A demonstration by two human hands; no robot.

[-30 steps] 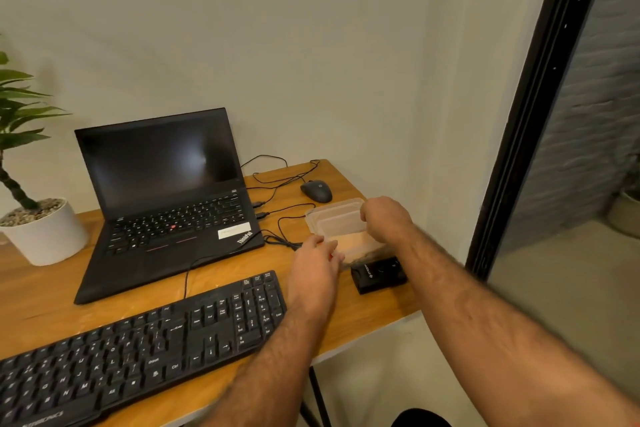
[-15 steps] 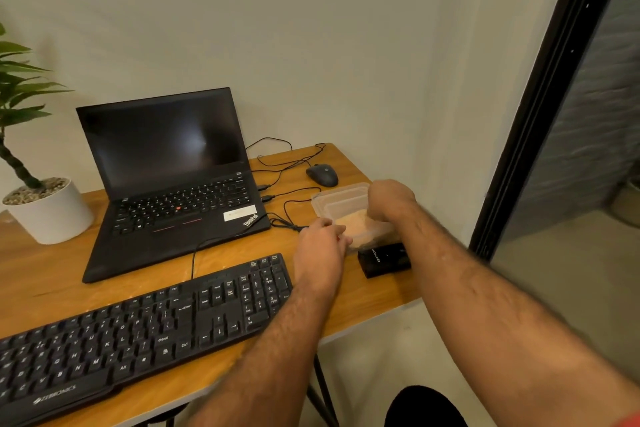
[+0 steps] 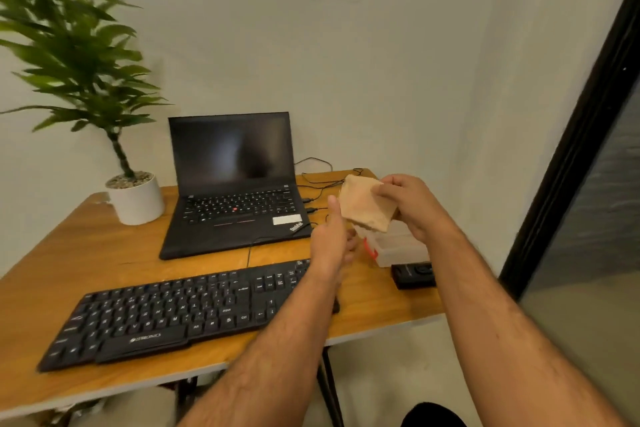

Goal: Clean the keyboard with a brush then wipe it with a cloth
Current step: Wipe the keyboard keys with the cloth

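A black external keyboard [image 3: 180, 312] lies along the front of the wooden desk [image 3: 104, 253]. My right hand [image 3: 412, 206] grips a folded tan cloth [image 3: 365, 208] and holds it up above a clear plastic container [image 3: 398, 246] at the desk's right end. Something red [image 3: 370, 249] shows at the container's left side; I cannot tell what it is. My left hand [image 3: 330, 241] hovers just left of the cloth, thumb up, fingers loosely curled, holding nothing.
An open black laptop [image 3: 235, 198] stands behind the keyboard, cables [image 3: 318, 184] trailing to its right. A potted plant [image 3: 135, 198] sits at the back left. A small black device [image 3: 414, 274] lies by the desk's right edge. A dark door frame [image 3: 571, 156] stands to the right.
My right hand has lifted the tan cloth out of the container. My left hand has come off the container and risen beside it. The camera has tilted upward.
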